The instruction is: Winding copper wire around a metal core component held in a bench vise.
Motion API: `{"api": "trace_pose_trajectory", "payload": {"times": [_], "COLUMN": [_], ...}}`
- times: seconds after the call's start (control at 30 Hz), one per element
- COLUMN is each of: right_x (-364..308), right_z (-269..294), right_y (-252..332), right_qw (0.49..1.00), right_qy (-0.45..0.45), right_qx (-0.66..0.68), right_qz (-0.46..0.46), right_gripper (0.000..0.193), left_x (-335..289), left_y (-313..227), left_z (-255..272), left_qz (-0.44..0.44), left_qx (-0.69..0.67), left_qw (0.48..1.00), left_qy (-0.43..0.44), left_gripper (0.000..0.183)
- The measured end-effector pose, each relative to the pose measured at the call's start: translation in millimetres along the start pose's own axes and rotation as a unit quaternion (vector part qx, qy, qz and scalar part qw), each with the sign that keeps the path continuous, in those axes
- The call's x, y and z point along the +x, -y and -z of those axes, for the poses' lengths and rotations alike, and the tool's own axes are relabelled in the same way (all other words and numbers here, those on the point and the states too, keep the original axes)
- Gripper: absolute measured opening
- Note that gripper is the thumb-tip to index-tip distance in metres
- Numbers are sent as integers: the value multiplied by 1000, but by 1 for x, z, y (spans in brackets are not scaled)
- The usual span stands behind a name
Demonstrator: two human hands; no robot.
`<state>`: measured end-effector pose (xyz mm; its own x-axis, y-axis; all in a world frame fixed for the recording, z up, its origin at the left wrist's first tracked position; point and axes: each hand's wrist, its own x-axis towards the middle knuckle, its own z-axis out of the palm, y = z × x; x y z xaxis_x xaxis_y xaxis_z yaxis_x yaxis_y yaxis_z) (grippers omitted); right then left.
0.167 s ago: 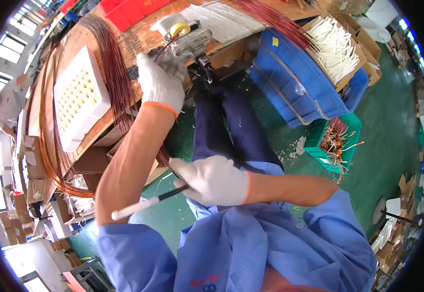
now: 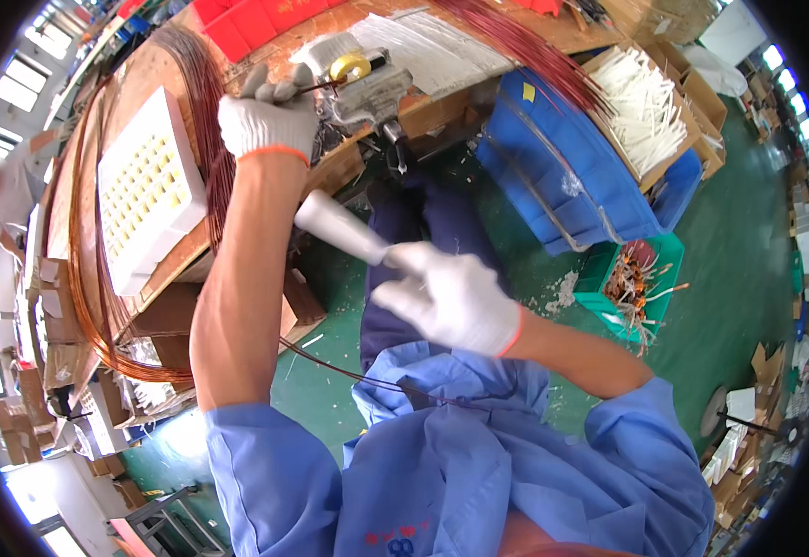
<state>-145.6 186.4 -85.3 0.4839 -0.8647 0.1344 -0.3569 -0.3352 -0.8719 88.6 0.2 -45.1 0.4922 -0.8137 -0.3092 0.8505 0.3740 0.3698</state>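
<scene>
My left hand (image 2: 270,116), in a white glove with an orange cuff, is at the bench edge. Its raised fingers close on a thin dark wire (image 2: 319,87) that reaches toward a yellow tape roll (image 2: 350,66) on a grey metal vise (image 2: 367,93). My right hand (image 2: 451,297), gloved alike, is over my lap. A white stick (image 2: 339,227), smeared by motion, extends from its fingers toward my left forearm; its far end is blurred. Thin dark wires (image 2: 330,366) run below both hands and across my blue jacket.
A bundle of dark-red wires (image 2: 219,172) and a white foam tray (image 2: 152,190) lie on the bench's left. At right stand a blue bin (image 2: 553,176), a box of white tubes (image 2: 641,111) and a green scrap bin (image 2: 600,302). Another person (image 2: 10,200) stands far left.
My right hand has moved up and right, and the stick's white end has swung upward. My left hand has shifted left and up, away from the vise. The dark wires have dropped toward my jacket.
</scene>
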Motion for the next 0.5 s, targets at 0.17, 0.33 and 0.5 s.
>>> {"api": "trace_pose_trajectory", "payload": {"times": [0.17,0.33,0.5], "right_x": [31,80,145], "right_z": [53,66,62], "right_y": [-41,-41,-45], "right_qw": [970,947,936], "right_qy": [34,62,93], "right_qx": [68,152,266], "right_qz": [-231,-277,-213], "right_gripper": [38,34,35], "left_x": [59,106,154], "left_y": [1,10,23], "left_z": [-41,-63,-60], "left_qz": [-6,-19,-21], "left_qx": [88,151,157], "left_qw": [996,988,987], "left_qy": [-24,-2,15], "left_gripper": [53,54,54]}}
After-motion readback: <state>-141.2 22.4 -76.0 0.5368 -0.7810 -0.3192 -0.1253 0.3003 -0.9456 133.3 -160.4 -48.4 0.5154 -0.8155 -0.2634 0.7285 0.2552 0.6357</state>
